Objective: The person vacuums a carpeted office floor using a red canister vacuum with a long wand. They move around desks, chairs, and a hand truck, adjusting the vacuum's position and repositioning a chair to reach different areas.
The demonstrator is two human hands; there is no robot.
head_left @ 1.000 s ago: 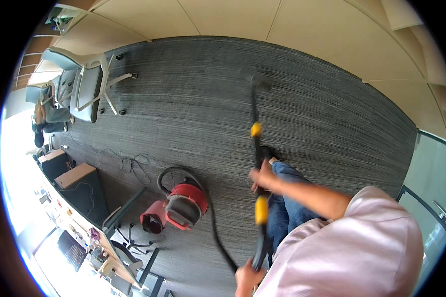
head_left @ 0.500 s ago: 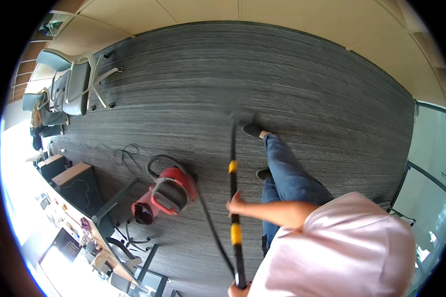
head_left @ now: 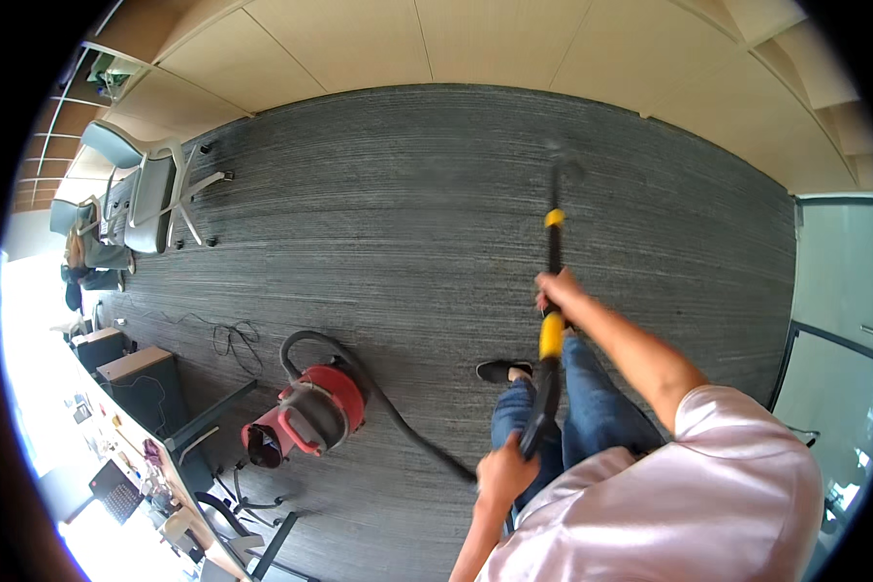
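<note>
My left hand (head_left: 506, 470) is closed around the bent handle at the lower end of the vacuum wand, where the hose joins it. Higher up, my right hand (head_left: 559, 289) grips the black vacuum wand (head_left: 553, 252) between its two yellow collars. The wand slants away from me across the grey carpet to a floor head (head_left: 565, 163), which is smeared by motion. A dark ribbed hose (head_left: 407, 432) runs from the handle to a red and grey canister vacuum cleaner (head_left: 325, 412) on the floor at left.
Pale wooden cabinets (head_left: 495, 44) line the far side. Grey office chairs (head_left: 150, 194) stand far left, near a seated person (head_left: 97, 262). A black cable (head_left: 235, 339) lies looped behind the vacuum. Desks (head_left: 179, 495) fill the lower left; a glass door (head_left: 839, 369) is at right.
The wand and both hands have swung right, with the floor head pushed farther toward the cabinets. My left hand has come up into fuller view. My view has shifted slightly.
</note>
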